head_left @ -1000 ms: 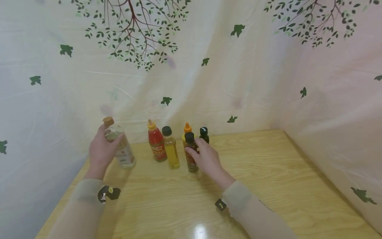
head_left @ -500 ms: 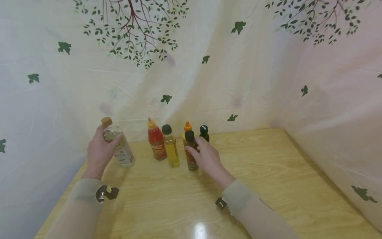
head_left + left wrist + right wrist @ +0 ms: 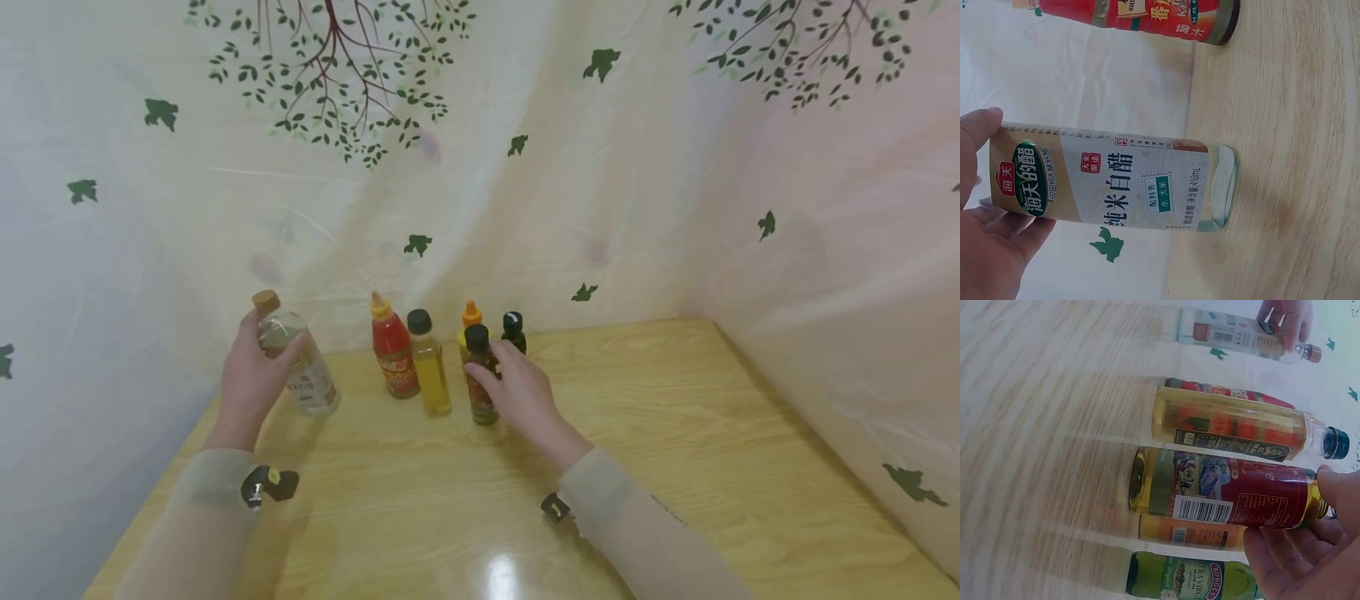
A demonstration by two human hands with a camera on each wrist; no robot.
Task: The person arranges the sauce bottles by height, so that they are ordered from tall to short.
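Note:
My left hand (image 3: 251, 375) grips a clear glass vinegar bottle (image 3: 306, 387) with a tan cap near its neck, at the left of the table. In the left wrist view, the label of that vinegar bottle (image 3: 1116, 181) faces the camera, and its base is at the wood surface. To the right, my right hand (image 3: 531, 404) holds the upper part of a dark-capped oil bottle (image 3: 483, 410). A dark red label with a barcode shows on this oil bottle (image 3: 1222, 487) in the right wrist view, with golden liquid inside. Both bottles look upright.
Between the hands stand a red ketchup bottle (image 3: 393, 358) and a yellow oil bottle (image 3: 431, 379) with a black cap. Behind the right hand are an orange-capped squeeze bottle (image 3: 471, 313) and a green olive oil bottle (image 3: 1200, 575). A leaf-patterned curtain (image 3: 637, 192) borders the wooden table (image 3: 405, 517).
The left hand and the top of the vinegar bottle have shifted very slightly left. My right hand keeps its hold on the oil bottle. The head view has tilted a little.

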